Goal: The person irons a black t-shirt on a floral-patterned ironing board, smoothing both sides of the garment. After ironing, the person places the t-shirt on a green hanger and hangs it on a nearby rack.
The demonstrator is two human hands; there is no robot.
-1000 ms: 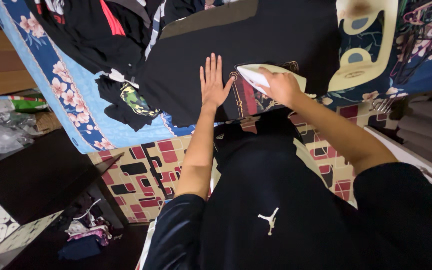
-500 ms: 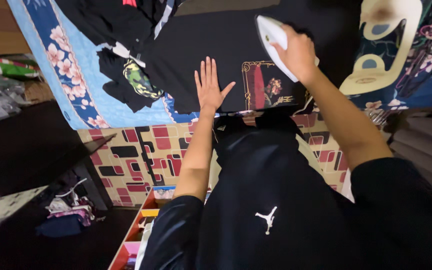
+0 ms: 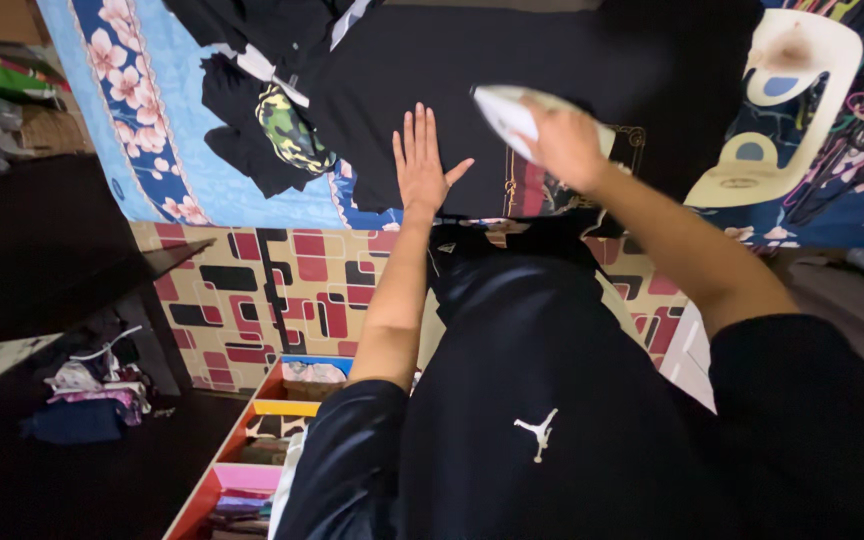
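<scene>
Right grip: your right hand [image 3: 564,148] is closed around the handle of the white iron [image 3: 512,118], which sits on the black shirt [image 3: 472,90].
Left grip: your left hand [image 3: 422,170] lies flat and open, fingers spread, palm pressed on the black shirt just to the left of the iron; it holds nothing.
Iron direction: its long axis runs slantwise, with the narrow white tip pointing up and to the left, away from your right grip and towards your left fingertips.
Shirt print: a gold-framed rectangular picture with red inside [image 3: 537,190] shows directly below your right grip, partly covered by the hand and iron.
Surface: the shirt is spread over a blue floral cover [image 3: 152,120] that reaches well to the left of your left grip.
Beside the left grip: a heap of dark clothes with a green and yellow patch [image 3: 287,130] lies up and to the left, near the shirt's edge.
Beside the right grip: a cream-coloured shape with blue spots and a brown scorch mark [image 3: 782,110] lies to the right, apart from the iron.
Below: a shelf with coloured compartments [image 3: 252,450] holding folded items stands under your left forearm.
</scene>
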